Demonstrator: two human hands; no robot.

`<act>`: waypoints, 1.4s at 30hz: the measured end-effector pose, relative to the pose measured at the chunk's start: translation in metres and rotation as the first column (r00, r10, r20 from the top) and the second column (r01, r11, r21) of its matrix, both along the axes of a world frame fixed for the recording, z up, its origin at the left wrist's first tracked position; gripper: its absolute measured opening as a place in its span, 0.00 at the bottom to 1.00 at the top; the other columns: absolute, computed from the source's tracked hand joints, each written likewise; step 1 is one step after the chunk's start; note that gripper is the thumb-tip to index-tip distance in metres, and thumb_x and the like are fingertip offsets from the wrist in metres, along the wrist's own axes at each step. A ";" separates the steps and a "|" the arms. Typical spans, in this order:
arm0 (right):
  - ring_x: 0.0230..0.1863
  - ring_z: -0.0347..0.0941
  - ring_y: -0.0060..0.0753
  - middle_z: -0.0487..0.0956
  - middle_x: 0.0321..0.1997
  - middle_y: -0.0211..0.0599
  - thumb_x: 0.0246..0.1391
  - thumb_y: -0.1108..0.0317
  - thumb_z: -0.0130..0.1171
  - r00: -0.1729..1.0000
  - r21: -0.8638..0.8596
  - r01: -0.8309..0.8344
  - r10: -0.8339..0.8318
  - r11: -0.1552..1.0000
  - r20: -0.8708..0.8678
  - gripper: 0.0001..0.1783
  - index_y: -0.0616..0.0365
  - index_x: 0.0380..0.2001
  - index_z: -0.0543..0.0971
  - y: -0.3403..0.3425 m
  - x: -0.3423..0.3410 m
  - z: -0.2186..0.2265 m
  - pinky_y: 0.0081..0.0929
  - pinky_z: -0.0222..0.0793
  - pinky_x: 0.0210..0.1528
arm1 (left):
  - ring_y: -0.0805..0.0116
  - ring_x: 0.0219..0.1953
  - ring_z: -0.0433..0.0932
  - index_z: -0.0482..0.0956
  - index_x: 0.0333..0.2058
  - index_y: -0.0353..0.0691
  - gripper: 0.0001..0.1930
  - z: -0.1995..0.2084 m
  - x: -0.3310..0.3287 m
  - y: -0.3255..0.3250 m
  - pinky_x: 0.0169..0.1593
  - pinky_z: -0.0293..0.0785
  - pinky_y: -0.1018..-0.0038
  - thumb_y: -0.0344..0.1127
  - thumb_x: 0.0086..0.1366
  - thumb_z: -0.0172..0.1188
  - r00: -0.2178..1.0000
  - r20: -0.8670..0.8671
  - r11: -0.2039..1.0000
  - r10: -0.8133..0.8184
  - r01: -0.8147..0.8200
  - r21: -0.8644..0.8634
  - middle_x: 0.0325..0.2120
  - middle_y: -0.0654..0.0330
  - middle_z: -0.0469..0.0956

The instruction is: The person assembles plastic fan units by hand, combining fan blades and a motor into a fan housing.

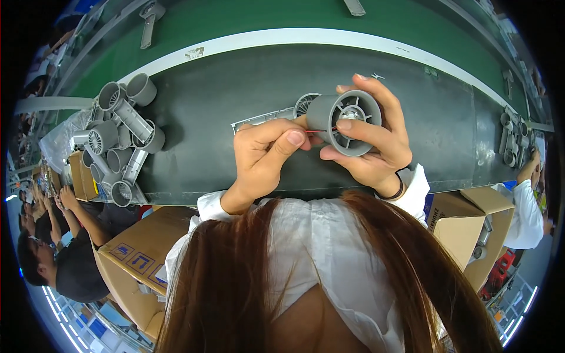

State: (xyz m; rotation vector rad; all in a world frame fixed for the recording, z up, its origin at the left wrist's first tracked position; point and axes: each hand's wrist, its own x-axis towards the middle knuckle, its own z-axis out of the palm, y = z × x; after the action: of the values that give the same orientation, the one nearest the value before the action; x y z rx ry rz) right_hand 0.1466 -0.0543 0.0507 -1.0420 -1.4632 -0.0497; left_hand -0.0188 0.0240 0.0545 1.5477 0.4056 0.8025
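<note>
My right hand (385,141) is wrapped round a grey cylindrical fan housing (321,113), its open end tilted toward me. Spokes and a shiny round motor hub (351,115) show inside, and my right thumb or a finger presses at the hub. My left hand (259,156) pinches a thin red wire (314,130) that runs to the housing's rim. Just behind my hands lies a grey handle part (262,118) with a round slatted grille (304,104); whether it joins the housing I cannot tell.
At the left of the dark work surface (218,88) several grey fan housings with handles (132,120) are piled. A cardboard box (138,253) stands below left, another (462,217) below right. A green belt (253,20) runs beyond a white rail (282,37). Other people (76,265) sit at the left.
</note>
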 end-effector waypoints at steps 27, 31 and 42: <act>0.44 0.77 0.56 0.72 0.50 0.66 0.31 0.66 0.76 0.990 -0.110 0.038 -0.023 0.993 0.141 0.22 0.61 0.32 0.80 0.001 -0.010 -0.007 0.38 0.77 0.41 | 0.81 0.13 0.68 0.76 0.16 0.29 0.06 -0.006 0.005 -0.004 0.18 0.62 0.80 0.22 0.50 0.55 0.957 -0.140 0.961 0.255 -0.235 0.143 0.17 0.55 0.79; 0.41 0.79 0.49 0.74 0.49 0.63 0.28 0.70 0.75 0.974 -0.142 0.099 -0.067 0.985 0.215 0.20 0.58 0.32 0.83 0.005 -0.010 -0.009 0.32 0.77 0.38 | 0.76 0.11 0.69 0.77 0.17 0.30 0.05 -0.015 0.006 0.000 0.17 0.63 0.79 0.22 0.50 0.55 0.927 -0.195 0.935 0.320 -0.275 0.225 0.15 0.55 0.77; 0.37 0.79 0.47 0.76 0.46 0.60 0.26 0.71 0.74 0.764 0.041 0.362 -0.321 0.931 0.560 0.20 0.56 0.30 0.83 0.007 0.008 -0.003 0.29 0.77 0.35 | 0.61 0.23 0.80 0.79 0.21 0.33 0.07 -0.024 0.003 0.008 0.30 0.74 0.74 0.28 0.49 0.68 0.825 -0.140 0.714 0.548 -0.374 0.592 0.24 0.53 0.81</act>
State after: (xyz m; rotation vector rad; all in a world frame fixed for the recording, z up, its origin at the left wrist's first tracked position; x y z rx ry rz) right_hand 0.1546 -0.0472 0.0472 -1.4230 -1.7822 -0.6230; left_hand -0.0159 0.0318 0.0308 2.1639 0.8912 1.1415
